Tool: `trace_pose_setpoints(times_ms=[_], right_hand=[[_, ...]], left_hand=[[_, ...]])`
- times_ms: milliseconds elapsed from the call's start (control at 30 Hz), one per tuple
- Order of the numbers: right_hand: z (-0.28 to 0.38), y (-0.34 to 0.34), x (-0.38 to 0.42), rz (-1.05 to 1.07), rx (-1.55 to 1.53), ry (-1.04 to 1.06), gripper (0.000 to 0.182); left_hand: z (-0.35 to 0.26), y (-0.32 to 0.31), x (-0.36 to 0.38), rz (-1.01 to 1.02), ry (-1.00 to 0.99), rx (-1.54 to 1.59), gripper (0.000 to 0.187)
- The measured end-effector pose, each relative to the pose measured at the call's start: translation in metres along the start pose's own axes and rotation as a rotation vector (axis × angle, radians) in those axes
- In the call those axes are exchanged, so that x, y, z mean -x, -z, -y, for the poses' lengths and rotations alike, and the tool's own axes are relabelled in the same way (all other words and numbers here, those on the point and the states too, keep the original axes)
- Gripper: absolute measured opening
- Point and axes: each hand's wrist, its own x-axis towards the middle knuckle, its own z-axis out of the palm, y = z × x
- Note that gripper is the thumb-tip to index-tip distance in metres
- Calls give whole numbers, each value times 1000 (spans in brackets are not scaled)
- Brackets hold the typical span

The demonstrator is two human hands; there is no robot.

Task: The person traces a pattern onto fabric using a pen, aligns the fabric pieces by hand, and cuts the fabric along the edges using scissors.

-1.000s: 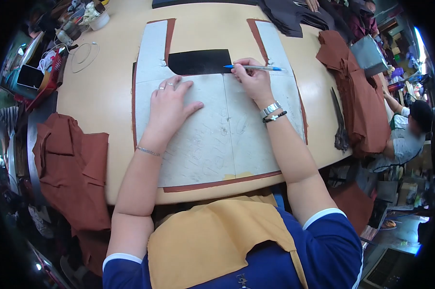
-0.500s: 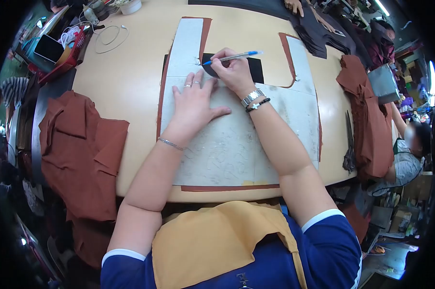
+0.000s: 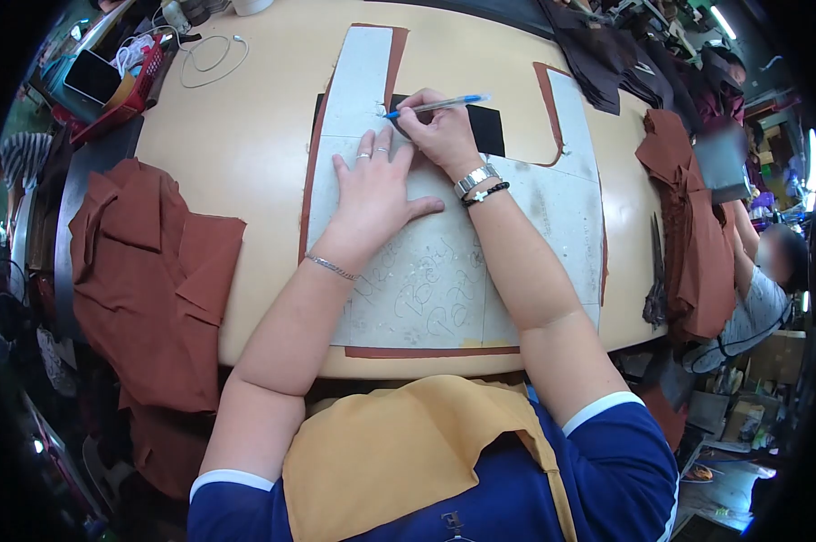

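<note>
A pale grey pattern sheet [image 3: 417, 280] with pencil-like writing lies over reddish-brown fabric [image 3: 430, 352], whose edges show around it. My left hand [image 3: 376, 185] rests flat on the sheet with its fingers spread. In my right hand [image 3: 439, 135] is a blue-tipped pen [image 3: 444, 104], its tip at the inner edge of the sheet's left strip. Part of a black piece [image 3: 486, 131] shows beside my right hand, beneath the sheet's level.
Reddish-brown cloth piles lie at left [image 3: 155, 262] and right [image 3: 688, 244]. Dark scissors [image 3: 656, 280] are near the right pile. A red basket [image 3: 123, 104] with a phone and cable stands upper left. Dark fabric [image 3: 597, 63] lies at the back; another person [image 3: 755, 298] is at right.
The view has shifted slightly, so the sheet and both hands appear a little to the right. My right hand still holds the pen, and the far person's hands at the back have left view.
</note>
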Motion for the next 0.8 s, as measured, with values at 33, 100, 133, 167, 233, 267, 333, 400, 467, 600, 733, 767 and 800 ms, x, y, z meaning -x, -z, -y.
trace_pose_setpoints(times_ms=[33,100,133,167,233,267,333,400,467,600,733,767,800], right_hand=[[0,-2,1,5,-5,23,16],[-6,-3,-1,-16,-29,43,15],[-2,1,-2,-4,19,31,14],[1,4,0,-20,0,15,14],[-4,10,-1,-58,-132,-91,15],[-6,16,-2,-75,-248,-176,15],[-10,46,4,-144,-462,-191,12],[-28,91,16,-235,-343,-139,12],[-49,148,33,-336,-77,-187,11],[-91,216,67,-456,56,-260,11],[-94,218,72,-449,79,-254,14],[-94,218,73,-434,106,-252,14],[-93,218,73,-418,134,-250,15]], left_hand=[[0,0,1,-4,10,9,93],[0,-1,0,-15,-1,33,91],[-1,-2,-1,-12,5,31,89],[-1,-1,-1,-11,5,30,88],[-3,-1,-1,-3,-1,23,86],[-3,0,0,1,-1,17,86],[-3,0,0,-2,1,9,86],[-2,-2,1,-20,3,3,85],[-3,-3,0,-12,14,-7,84],[-4,-2,0,7,33,-8,83],[-5,0,1,9,28,4,83],[-5,0,1,7,26,4,83],[-5,0,1,4,24,6,82]])
